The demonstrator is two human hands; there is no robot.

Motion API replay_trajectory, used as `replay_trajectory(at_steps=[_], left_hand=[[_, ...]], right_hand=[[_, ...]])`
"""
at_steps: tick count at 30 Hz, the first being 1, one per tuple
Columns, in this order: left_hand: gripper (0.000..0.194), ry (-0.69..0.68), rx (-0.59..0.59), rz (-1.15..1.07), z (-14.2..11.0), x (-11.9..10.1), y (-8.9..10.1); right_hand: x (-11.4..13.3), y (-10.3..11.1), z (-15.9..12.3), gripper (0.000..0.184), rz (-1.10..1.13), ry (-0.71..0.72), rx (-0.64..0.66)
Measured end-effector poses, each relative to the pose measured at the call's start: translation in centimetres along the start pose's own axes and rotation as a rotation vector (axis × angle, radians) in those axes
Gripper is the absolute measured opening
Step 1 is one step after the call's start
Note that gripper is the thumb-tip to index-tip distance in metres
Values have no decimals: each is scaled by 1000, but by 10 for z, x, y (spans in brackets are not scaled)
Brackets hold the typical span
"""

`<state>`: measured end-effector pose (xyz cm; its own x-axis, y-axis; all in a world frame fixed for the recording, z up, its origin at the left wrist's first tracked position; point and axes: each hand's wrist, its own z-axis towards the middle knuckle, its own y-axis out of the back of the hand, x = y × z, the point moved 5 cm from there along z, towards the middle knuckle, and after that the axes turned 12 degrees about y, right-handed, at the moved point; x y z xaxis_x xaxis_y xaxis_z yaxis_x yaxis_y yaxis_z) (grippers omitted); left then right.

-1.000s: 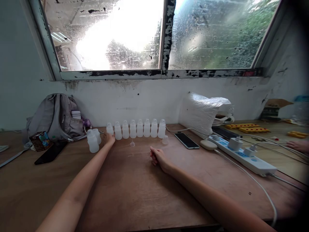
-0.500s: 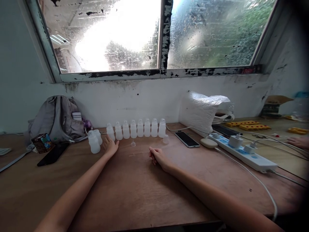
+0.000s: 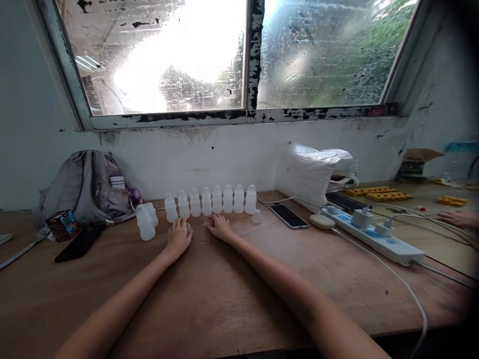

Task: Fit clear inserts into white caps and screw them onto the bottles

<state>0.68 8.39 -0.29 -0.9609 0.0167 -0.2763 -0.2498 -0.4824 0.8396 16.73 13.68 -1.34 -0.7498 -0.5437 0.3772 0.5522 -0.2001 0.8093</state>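
Several frosted white baby bottles with clear caps stand in a row along the wall; one bottle (image 3: 206, 201) is just beyond my hands. My left hand (image 3: 179, 239) rests on the table before the row, fingers curled around a small clear round piece (image 3: 188, 227), partly hidden. From the right, the fingertips of my right hand (image 3: 220, 227) close on a clear silicone nipple (image 3: 205, 225) lying on the table. A loose clear cap (image 3: 256, 216) sits at the row's right end. Two more bottles (image 3: 145, 224) stand left of my left hand.
At left are a backpack (image 3: 88, 184), a drink carton (image 3: 64, 225) and a dark phone (image 3: 80, 243). To the right lie another phone (image 3: 289, 216), a beige puck (image 3: 322, 222) and a power strip (image 3: 374, 234) with cables. Another person's hand (image 3: 458, 218) shows at far right.
My left hand has moved right and nearer, away from the leftmost bottles, and now has a clear piece at its fingers. My right hand has moved left and forward to the nipple.
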Motion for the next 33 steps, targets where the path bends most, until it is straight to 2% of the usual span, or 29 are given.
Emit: replay_trajectory(at_steps=[5,7,11,15,19,22,29,33], left_hand=[[39,121,133,-58,13,16,-12],[36,117,124,-127,18,14,-12],[37,36,13,-417,20,-9,0],[35,-49,22,-576,9,-37,3],[33,-121,32,-492,-4,-46,-4],[36,-166,58,-380,-10,-44,-11],[43,-175,203,-289,-11,-42,-21],[43,-191,199,-245,-13,-45,-18]], right_hand=[[2,4,-5,21,12,25,-30],[7,10,-12,21,20,71,-53],[19,13,-28,22,-40,229,-14],[11,14,-30,18,71,183,-8],[-4,16,-27,19,294,79,-93],[-8,17,-28,19,332,42,-139],[6,17,-32,18,192,195,-139],[13,15,-35,19,102,258,-116]])
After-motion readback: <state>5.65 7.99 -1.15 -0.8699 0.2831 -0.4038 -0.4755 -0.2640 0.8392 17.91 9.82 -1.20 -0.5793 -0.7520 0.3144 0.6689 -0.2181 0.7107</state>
